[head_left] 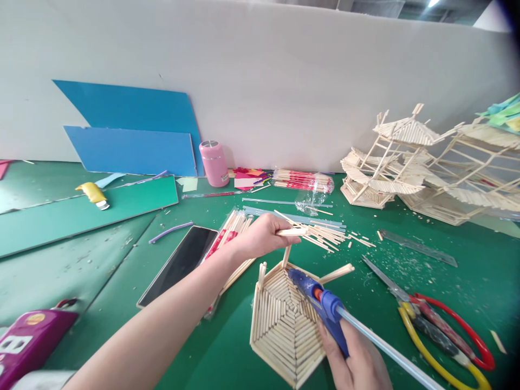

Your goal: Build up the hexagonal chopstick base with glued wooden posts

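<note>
My left hand is closed, with a short bundle of pale wooden sticks pinched between thumb and fingers. In my right hand is a blue hot glue gun, a clear glue stick running out of its back. The gun's nozzle lies over the far part of a hexagonal wooden-stick panel; whether it touches is unclear. Short stick posts stand up or lean out from several of the panel's far corners. Behind my left hand, loose cut sticks lie in a pile.
Right of the panel are red-and-yellow-handled scissors. Stick pagoda models stand at the back right. A black phone and packed sticks lie left of the panel. Farther back are a pink flask, blue boards and a yellow cutter.
</note>
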`<state>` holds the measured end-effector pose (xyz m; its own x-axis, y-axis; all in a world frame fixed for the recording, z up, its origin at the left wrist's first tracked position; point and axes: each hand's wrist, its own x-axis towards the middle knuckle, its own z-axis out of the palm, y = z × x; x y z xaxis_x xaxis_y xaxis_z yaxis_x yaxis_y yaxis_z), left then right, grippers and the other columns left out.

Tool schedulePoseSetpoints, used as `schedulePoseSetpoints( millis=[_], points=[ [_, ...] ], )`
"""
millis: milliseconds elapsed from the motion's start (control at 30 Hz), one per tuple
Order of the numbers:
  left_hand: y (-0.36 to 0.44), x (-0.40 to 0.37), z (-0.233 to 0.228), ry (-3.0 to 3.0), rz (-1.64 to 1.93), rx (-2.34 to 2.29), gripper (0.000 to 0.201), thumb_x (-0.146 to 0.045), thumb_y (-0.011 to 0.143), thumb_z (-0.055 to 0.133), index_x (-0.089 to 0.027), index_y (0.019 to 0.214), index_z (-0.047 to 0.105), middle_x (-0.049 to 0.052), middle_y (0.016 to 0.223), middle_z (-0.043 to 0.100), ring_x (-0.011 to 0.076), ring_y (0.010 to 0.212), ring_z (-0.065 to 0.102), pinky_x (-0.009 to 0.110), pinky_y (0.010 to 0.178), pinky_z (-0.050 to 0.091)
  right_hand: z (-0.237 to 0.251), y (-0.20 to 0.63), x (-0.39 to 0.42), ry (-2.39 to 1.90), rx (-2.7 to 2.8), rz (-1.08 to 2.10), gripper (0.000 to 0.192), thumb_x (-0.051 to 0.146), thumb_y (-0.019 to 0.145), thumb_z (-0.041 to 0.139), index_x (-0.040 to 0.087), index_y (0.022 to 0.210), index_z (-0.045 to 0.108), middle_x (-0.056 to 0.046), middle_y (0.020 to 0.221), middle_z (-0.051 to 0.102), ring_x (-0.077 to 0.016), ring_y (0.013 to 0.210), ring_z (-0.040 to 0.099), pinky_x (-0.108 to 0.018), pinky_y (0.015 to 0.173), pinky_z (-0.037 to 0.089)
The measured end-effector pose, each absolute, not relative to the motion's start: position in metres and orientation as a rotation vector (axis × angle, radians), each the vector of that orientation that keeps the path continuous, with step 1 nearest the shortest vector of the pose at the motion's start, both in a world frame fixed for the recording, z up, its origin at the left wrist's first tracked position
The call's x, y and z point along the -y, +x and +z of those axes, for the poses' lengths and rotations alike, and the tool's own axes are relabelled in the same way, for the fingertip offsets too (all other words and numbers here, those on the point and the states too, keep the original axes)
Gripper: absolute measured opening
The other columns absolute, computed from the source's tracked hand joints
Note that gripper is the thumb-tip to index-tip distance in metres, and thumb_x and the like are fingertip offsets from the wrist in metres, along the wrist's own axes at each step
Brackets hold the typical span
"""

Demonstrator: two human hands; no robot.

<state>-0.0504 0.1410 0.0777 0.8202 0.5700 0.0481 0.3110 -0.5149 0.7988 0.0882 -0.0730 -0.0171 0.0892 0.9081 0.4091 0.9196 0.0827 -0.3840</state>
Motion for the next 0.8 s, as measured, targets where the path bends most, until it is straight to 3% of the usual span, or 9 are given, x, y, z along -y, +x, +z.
schedulePoseSetpoints(
  millis=[233, 500, 800],
  points=[
    [-0.050, -0.140, 0.078, 2.154, 0.391, -0.656, 0.024, -0.032, 0.075, 0.052, -0.012, 0.062, 0.057, -0.002, 0.057, 0.048, 0.0080, 0.054, 0.038, 0.021, 0.048, 0.028, -0.019, 0.089, 0.080, -1.884, 1.782, -0.054, 0.034, 0.033, 0.085, 0.043, 0.013, 0.112, 0.047, -0.013, 0.091, 0.067, -0.0190, 0.075, 0.067, -0.017, 0.056, 0.054],
    [-0.051, -0.141, 0.077, 2.166, 0.392, -0.633, 0.024, -0.032, 0.076, 0.052, -0.011, 0.066, 0.060, 0.000, 0.060, 0.053, 0.0088, 0.055, 0.042, 0.021, 0.049, 0.029, -0.009, 0.080, 0.064, -1.718, 1.835, 0.081, 0.037, 0.021, 0.084, 0.046, 0.010, 0.119, 0.040, -0.015, 0.102, 0.063, -0.0198, 0.090, 0.063, -0.021, 0.069, 0.052],
    [-0.051, -0.142, 0.075, 2.168, 0.395, -0.632, 0.024, -0.031, 0.077, 0.053, -0.011, 0.068, 0.061, 0.001, 0.061, 0.054, 0.0087, 0.056, 0.043, 0.021, 0.049, 0.030, -0.008, 0.087, 0.069, -1.745, 1.828, 0.110, 0.036, 0.024, 0.084, 0.045, 0.014, 0.118, 0.041, -0.013, 0.101, 0.064, -0.0201, 0.088, 0.064, -0.021, 0.067, 0.053]
  ],
)
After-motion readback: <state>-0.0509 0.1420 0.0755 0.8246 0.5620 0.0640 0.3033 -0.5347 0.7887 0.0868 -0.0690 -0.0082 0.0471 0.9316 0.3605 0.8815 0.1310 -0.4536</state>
